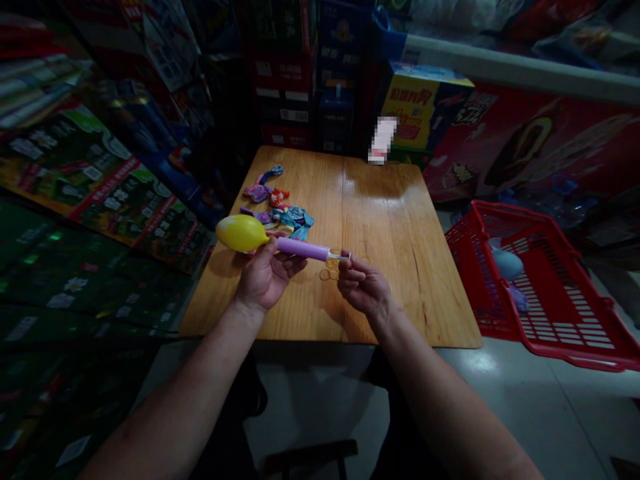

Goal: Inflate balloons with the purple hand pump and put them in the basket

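Note:
A purple balloon pump (304,249) is held level above the table between my two hands. My left hand (267,272) grips its nozzle end, with the thumb at the neck of a partly inflated yellow balloon (242,233). The balloon bulges out to the left of that hand. My right hand (364,283) has its fingers closed on the handle at the end of the pump's rod, and a short length of rod shows. Behind the balloon lies a pile of limp, colourful balloons (295,221). Several thin rubber bands (326,274) rest on the wood beneath the pump.
The wooden table (390,233) has stacked cartons (100,173) to its left and more boxes behind. A yellow and blue box (413,107) stands at the back right. On the right, a red basket (555,287) contains a light blue balloon (507,261) and a purple one.

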`<act>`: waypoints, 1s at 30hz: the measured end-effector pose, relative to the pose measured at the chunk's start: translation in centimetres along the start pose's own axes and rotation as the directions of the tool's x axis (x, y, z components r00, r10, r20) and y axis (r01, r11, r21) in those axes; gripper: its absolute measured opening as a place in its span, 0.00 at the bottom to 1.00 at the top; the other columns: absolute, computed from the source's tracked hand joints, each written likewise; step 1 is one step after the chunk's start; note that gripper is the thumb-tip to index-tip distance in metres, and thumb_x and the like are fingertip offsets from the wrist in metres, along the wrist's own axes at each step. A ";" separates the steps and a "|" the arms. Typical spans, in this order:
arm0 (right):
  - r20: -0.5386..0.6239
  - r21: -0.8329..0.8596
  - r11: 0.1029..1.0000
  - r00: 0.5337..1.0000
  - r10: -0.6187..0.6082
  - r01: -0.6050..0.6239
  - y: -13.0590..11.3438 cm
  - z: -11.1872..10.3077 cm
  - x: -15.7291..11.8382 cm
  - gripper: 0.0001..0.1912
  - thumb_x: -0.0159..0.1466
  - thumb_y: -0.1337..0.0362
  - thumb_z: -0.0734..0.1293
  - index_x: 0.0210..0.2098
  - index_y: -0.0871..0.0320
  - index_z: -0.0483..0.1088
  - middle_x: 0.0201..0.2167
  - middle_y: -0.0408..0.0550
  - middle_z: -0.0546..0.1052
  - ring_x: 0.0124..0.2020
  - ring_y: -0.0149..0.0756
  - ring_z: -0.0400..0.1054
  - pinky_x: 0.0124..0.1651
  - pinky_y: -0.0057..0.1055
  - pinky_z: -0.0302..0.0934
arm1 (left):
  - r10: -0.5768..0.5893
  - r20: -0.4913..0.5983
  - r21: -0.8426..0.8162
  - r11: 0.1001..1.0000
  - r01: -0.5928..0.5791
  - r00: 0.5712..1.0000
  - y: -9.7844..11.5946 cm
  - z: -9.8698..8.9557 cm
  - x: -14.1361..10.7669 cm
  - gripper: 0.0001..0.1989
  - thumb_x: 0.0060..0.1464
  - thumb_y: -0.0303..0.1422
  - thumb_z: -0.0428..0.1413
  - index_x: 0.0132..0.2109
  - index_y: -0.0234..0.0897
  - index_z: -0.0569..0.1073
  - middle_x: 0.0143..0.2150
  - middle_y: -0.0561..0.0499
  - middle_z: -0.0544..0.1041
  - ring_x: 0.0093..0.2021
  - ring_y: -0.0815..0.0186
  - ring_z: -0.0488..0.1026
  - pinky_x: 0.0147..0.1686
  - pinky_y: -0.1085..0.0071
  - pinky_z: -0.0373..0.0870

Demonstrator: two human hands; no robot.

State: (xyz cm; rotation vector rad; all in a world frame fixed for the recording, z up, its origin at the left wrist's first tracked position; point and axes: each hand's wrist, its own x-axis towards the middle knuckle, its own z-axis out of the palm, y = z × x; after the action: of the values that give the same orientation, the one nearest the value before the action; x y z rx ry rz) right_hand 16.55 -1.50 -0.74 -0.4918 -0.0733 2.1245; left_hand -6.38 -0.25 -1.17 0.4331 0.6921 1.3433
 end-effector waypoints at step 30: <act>-0.019 0.029 1.000 1.000 -0.007 0.007 1.6 -0.4 1.0 0.05 0.69 0.71 0.60 0.41 0.61 0.68 0.25 0.38 0.71 0.15 0.17 0.53 0.20 0.16 0.54 | -0.057 -0.059 -0.012 0.998 0.056 0.997 -3.2 0.3 -0.1 0.17 0.58 0.39 0.59 0.52 0.39 0.72 0.42 0.44 0.80 0.40 0.59 0.80 0.35 0.69 0.76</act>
State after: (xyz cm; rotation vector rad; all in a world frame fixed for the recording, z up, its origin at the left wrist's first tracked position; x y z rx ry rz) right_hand 14.88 -1.64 -1.79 -0.4934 -0.0341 2.1108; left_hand -3.85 -0.93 -3.00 0.3640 0.7417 1.3102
